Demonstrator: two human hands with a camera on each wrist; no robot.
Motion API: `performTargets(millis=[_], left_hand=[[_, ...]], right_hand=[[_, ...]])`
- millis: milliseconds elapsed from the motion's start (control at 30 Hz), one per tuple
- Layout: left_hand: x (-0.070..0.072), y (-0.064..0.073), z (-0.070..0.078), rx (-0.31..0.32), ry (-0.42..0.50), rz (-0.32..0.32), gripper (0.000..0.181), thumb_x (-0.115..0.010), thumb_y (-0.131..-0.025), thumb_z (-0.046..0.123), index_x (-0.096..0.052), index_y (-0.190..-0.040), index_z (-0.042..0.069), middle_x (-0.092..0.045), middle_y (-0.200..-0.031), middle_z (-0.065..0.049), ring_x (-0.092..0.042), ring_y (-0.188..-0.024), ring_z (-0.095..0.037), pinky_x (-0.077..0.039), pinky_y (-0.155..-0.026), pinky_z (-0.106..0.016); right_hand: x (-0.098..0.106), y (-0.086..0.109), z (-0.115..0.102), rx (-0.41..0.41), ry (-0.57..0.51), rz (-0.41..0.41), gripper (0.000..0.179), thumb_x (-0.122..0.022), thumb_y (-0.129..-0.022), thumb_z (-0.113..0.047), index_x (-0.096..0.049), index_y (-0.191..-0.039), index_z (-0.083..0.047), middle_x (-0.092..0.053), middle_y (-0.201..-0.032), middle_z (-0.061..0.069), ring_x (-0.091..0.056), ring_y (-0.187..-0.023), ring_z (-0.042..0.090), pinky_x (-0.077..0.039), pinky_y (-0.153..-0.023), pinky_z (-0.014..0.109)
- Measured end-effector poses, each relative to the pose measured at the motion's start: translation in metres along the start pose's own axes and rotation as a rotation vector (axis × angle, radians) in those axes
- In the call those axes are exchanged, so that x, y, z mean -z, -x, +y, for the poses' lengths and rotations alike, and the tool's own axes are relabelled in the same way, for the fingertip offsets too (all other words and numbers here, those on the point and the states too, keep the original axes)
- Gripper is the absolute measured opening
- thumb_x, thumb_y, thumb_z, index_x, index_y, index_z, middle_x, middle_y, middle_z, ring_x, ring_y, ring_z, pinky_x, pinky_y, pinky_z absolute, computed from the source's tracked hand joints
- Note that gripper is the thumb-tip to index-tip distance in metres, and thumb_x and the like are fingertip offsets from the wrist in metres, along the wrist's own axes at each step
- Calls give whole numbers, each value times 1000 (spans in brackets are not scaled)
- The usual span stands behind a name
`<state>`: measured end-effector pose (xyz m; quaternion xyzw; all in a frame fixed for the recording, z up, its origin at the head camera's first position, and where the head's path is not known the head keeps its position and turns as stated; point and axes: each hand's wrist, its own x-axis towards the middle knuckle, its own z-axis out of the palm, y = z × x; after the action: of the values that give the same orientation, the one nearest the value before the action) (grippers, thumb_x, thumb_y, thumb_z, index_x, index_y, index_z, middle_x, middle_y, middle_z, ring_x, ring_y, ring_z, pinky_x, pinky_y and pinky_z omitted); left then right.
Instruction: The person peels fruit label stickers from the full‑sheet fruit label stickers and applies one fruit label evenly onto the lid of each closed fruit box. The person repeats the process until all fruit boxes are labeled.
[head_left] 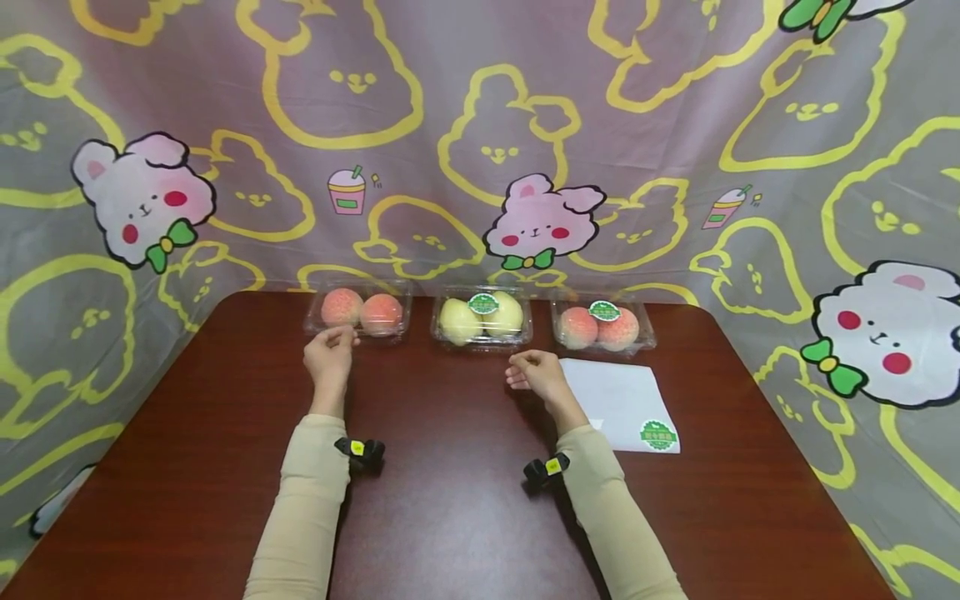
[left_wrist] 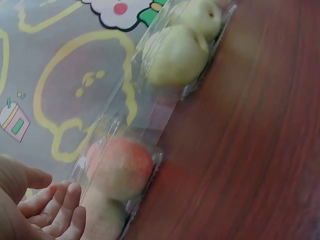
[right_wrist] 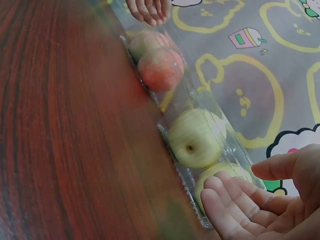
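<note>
My left hand [head_left: 328, 360] is just in front of the left clear plastic box [head_left: 401, 310], which holds two peaches [left_wrist: 125, 165] and bears no label. Its fingers are loosely bent, with nothing between them. Near the front of the middle clear box [head_left: 442, 337] is my right hand [head_left: 538, 373], its thumb apart from relaxed fingers, also holding nothing. Two pale yellow-green fruits [right_wrist: 197, 137] lie in that box under a round green label [head_left: 483, 304]. A third clear box [head_left: 647, 337], at the right, contains two peaches [head_left: 579, 327] and carries a similar green label [head_left: 604, 311].
A white sheet [head_left: 615, 396] lies right of my right hand, in front of the right box, with one green sticker [head_left: 658, 435] at its near corner. Behind the brown table [head_left: 435, 517] hangs a patterned cloth [head_left: 420, 108]. Each wrist wears a black camera.
</note>
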<state>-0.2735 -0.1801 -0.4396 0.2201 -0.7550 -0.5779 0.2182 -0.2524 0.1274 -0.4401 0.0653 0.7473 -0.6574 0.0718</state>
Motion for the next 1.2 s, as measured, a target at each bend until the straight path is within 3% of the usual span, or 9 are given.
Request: performTargets(millis=[100,167,300,367,533,900,1200], left_hand=[[4,-2,-1,8,9,29,21,-61,-93,12,-71,-104,-3,-75,-94,-17,-54,-52,16,-39,-53,-4],[7,-4,-2,18,19,48,21,-61,-93,12,-71,-103,-3,-73,-80,-7,-54,-52,15,-39,-53,-5],[14,-8,-4,53,44,89,21,-60,-92,12,-71,-104,-2,-56,-59,20,-53,-52,13,-39,-53,-6],[17,-11,-6,70,54,113,22,-61,-92,13,-70,-106,-1,-47,-56,26,-50,-51,15,-38,-53,-6],[22,-15,-9,107,58,156,25,-61,-92,15,-69,-111,0,-46,-62,23,-44,-50,18,-38,-54,-6],[26,-22,-16,155,125,197,27,-60,-92,12,-64,-115,-2,-47,-63,22,-47,-50,17,-40,-56,-6],[29,-36,-16,206,56,154,36,-54,-96,19,-58,-128,2,-61,-106,-5,-42,-65,12,-38,-66,-9]], right_hand=[[0,1,0,0,11,-20,31,-50,-97,-5,-55,-115,20,-64,-66,0,-60,-56,5,-57,-60,21],[-1,2,1,2,17,-32,31,-50,-97,-5,-55,-115,19,-64,-66,-1,-61,-56,5,-57,-60,21],[0,1,2,2,24,-47,31,-50,-96,-5,-55,-116,19,-64,-66,-1,-61,-57,5,-58,-61,21],[0,1,2,0,23,-50,31,-50,-96,-5,-55,-116,19,-64,-67,-1,-61,-57,5,-58,-62,22],[1,0,2,7,31,-51,31,-51,-95,-4,-55,-116,19,-66,-68,1,-62,-58,5,-58,-63,23],[0,1,2,2,24,-58,31,-51,-95,-4,-56,-115,19,-64,-66,0,-61,-56,5,-58,-61,22],[-2,1,1,-10,31,-59,32,-52,-96,-7,-56,-114,19,-63,-66,-1,-61,-56,5,-57,-60,21]])
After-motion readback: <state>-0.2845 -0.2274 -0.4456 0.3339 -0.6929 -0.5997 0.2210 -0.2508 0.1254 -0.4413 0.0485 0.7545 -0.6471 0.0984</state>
